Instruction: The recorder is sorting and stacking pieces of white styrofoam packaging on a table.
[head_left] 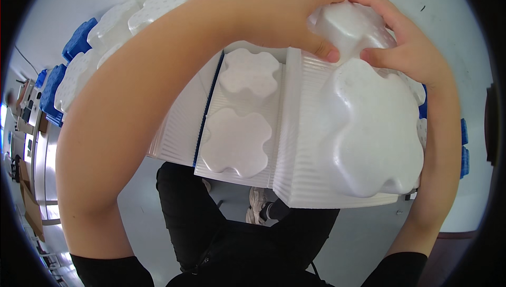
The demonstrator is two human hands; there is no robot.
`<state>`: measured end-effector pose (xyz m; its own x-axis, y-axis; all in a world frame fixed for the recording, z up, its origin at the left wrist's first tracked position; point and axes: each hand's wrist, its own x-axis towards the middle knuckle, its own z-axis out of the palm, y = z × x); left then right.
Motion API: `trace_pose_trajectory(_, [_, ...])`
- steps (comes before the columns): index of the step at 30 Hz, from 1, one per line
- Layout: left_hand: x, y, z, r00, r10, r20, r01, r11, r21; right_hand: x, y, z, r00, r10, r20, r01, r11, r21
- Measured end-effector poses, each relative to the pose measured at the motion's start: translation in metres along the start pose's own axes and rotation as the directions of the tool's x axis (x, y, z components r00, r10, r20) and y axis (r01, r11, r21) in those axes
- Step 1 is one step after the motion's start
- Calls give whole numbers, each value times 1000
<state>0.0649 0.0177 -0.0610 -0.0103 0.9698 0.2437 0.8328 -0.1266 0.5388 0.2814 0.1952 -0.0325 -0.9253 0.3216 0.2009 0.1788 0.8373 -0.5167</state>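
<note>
At the far right of the work area, a white, glossy lobed piece (352, 27) sits between my two hands. My left hand (303, 20) curves around its left side, thumb at the near edge. My right hand (408, 44) wraps its right side, with the fingertips of both hands almost meeting at the far edge. Just nearer to me stands a taller white lobed piece (369, 128), close below my thumbs. Both rest over a white ribbed plastic stack (300, 181). The underside of the held piece is hidden.
Left of the hands, two lower white lobed pieces (237, 142) lie in a row beside a thin blue edge (210, 105). Beyond my left forearm are more white dotted pieces (113, 23) and blue ones (79, 39). Blue pieces (464, 147) also show past my right forearm.
</note>
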Motion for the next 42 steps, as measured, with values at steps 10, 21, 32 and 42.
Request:
trace_pose_trajectory(10, [-2,8,10,999,-45,15,43,990,136,-2,-7,13,1000,17,10,-16,994,-108])
trace_pose_trajectory(21, [3,15,16,995,-72,68,56,975,213,5,7,2,989,95,112,-69,975,-211])
trace_pose_trajectory(32, [4,16,12,985,-127,118,97,969,228,9,11,7,990,79,112,-39,946,-322])
trace_pose_trajectory(42, [6,9,18,991,-98,87,75,971,228,4,-2,14,991,118,71,-91,950,-300])
